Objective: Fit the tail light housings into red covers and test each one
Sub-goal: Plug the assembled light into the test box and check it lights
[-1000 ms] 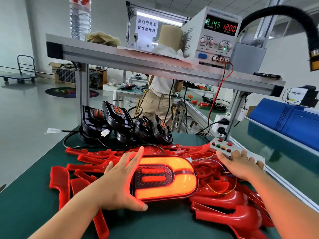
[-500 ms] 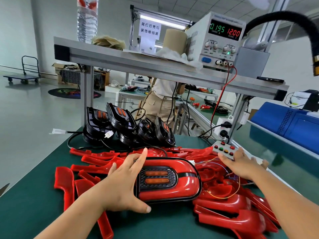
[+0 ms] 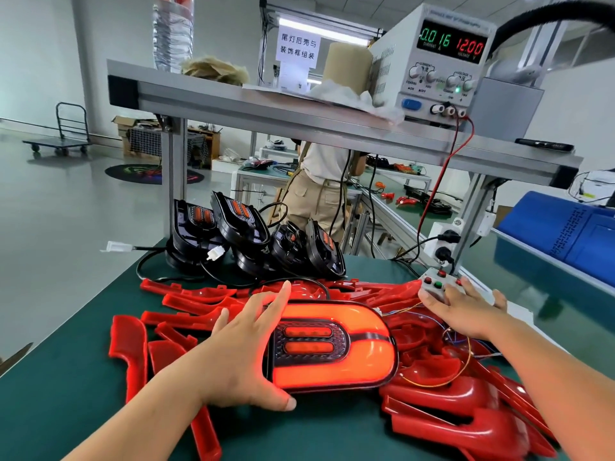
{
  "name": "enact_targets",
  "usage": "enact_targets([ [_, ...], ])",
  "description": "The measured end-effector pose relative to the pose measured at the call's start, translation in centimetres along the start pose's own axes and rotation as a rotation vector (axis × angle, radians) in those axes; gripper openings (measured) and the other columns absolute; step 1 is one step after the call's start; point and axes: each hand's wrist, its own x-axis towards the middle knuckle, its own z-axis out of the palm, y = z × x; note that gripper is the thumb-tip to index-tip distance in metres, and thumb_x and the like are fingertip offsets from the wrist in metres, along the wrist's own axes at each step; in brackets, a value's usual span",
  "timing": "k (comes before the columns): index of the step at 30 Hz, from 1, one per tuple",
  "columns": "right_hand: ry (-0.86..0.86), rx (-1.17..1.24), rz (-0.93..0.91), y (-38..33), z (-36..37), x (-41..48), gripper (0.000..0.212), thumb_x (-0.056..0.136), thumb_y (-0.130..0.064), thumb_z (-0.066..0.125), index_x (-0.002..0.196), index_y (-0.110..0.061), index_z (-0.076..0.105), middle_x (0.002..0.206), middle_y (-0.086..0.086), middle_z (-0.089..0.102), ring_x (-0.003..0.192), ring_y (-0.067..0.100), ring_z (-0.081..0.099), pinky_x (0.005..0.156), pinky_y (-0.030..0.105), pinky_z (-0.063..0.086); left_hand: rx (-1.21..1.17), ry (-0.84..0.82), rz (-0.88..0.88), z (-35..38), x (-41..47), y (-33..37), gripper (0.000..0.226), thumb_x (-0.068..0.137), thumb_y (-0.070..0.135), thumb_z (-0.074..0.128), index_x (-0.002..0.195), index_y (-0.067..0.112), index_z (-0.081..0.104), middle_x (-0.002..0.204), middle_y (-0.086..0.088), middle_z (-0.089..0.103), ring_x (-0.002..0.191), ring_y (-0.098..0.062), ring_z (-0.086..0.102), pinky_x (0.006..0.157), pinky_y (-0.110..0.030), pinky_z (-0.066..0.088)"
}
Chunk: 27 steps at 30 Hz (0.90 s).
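I'm in the testing step. The assembled tail light [image 3: 336,347] lies face up on the pile of red covers [image 3: 466,404] near the front of the green table [image 3: 66,394], and it is lit: the outer band glows orange-red and the two inner bars show red. My left hand [image 3: 246,354] lies flat against the light's left end, fingers straight and spread over its top edge and thumb stretched along the near edge. It steadies the light and does not clamp it. My right hand [image 3: 466,311] is well apart from it, out on the button box [image 3: 436,286] at the table's right edge. Its fingers are straight and lie over the box's near side, and I cannot tell which button is under them. Thin wires [image 3: 442,380] run from the light's right side across the covers toward that box. On the shelf above, the power supply [image 3: 446,58] reads 12.00 volts with a small current.

The untested black housings [image 3: 239,234] stand propped in a row at the back of the table, just behind the covers.

I judge this unit partway through its check. The next move calls for working through the remaining buttons while I watch each lamp section respond, then unplugging the lead gently so the thin wires don't snag on the loose covers.
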Motion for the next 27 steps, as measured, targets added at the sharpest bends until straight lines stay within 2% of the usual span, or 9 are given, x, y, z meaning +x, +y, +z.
enact_targets([
  [20,-0.003,0.0,0.007,0.32,0.36,0.59,0.124,0.056,-0.094,-0.009,0.155,-0.025,0.016,0.164,-0.002,0.01,0.15,0.012,-0.008,0.113,0.057,-0.015,-0.004,-0.002,-0.004,-0.15,-0.04,0.16,0.143,0.054,0.07,0.075,0.131,0.052,-0.044,0.151,0.026,-0.01,0.146,-0.005,0.003,0.119,-0.049,-0.011],
  [25,-0.003,0.001,0.003,0.33,0.18,0.55,0.123,0.056,-0.093,-0.008,0.153,-0.024,0.021,0.163,-0.002,0.014,0.15,0.012,-0.006,0.113,0.056,-0.013,-0.003,-0.004,-0.001,-0.13,-0.08,0.05,0.142,0.052,0.071,0.073,0.131,0.052,-0.044,0.15,0.027,-0.008,0.146,-0.005,0.005,0.119,-0.05,-0.011],
  [27,-0.006,-0.006,-0.003,0.43,0.06,0.65,0.121,0.056,-0.094,-0.007,0.148,-0.024,0.029,0.163,0.0,0.017,0.151,0.014,-0.003,0.113,0.056,-0.011,-0.004,-0.01,-0.001,-0.18,-0.09,0.07,0.143,0.052,0.071,0.073,0.13,0.052,-0.044,0.148,0.029,-0.007,0.145,-0.005,0.006,0.119,-0.05,-0.011],
])
